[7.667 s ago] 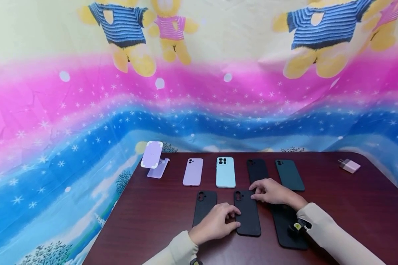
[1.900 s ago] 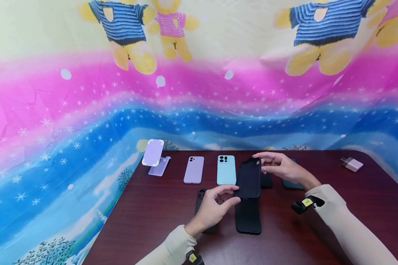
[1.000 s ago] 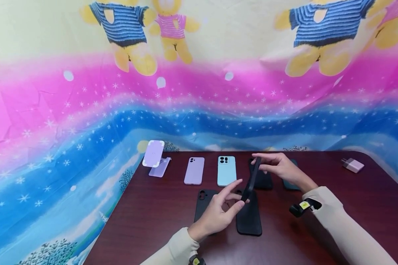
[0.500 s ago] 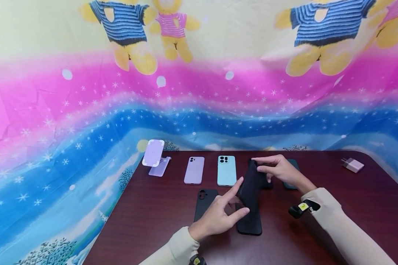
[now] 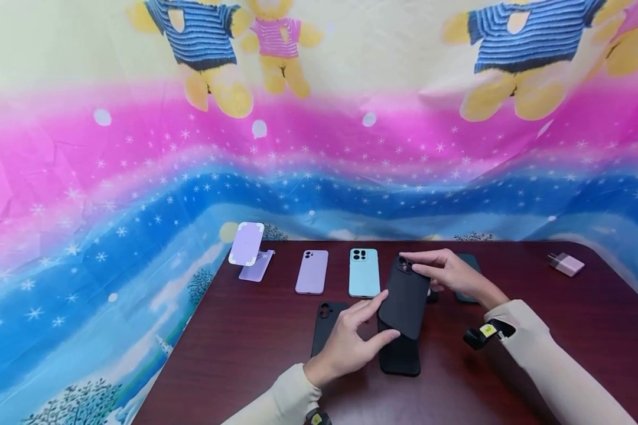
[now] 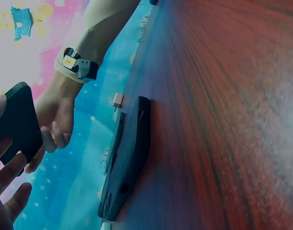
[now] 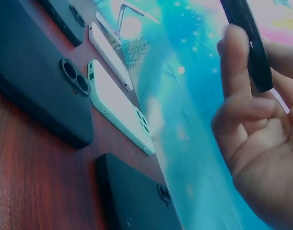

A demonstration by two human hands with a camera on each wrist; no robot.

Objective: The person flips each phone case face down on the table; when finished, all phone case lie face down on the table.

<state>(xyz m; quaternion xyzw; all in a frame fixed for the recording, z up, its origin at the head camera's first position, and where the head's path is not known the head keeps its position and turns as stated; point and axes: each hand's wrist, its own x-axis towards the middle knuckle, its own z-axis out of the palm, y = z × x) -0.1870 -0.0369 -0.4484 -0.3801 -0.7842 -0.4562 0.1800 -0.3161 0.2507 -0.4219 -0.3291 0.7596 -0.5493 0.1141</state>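
Note:
In the head view a black phone case (image 5: 405, 298) is held tilted above the table, its back and camera cutout facing the head camera. My right hand (image 5: 449, 274) pinches its top end between thumb and fingers. At the lower end my left hand (image 5: 351, 339) holds it, thumb across the bottom corner and index finger at the left edge. Beneath lies a second black phone case (image 5: 400, 360), partly covered. Another black phone case (image 5: 326, 327) lies left of it, partly behind my left hand. The right wrist view shows the held case edge-on between my right fingers (image 7: 235, 57).
Along the back stand a lilac phone stand (image 5: 246, 245), a lilac phone case (image 5: 312, 273) and a mint phone case (image 5: 364, 274). A dark green phone case (image 5: 468, 265) is partly behind my right hand. A charger plug (image 5: 567, 264) lies at the right on the table (image 5: 510, 366).
Both hands have lifted a black case from the right of the front row and moved it to the middle. It has turned from its inside, through edge-on, to its back facing the head camera.

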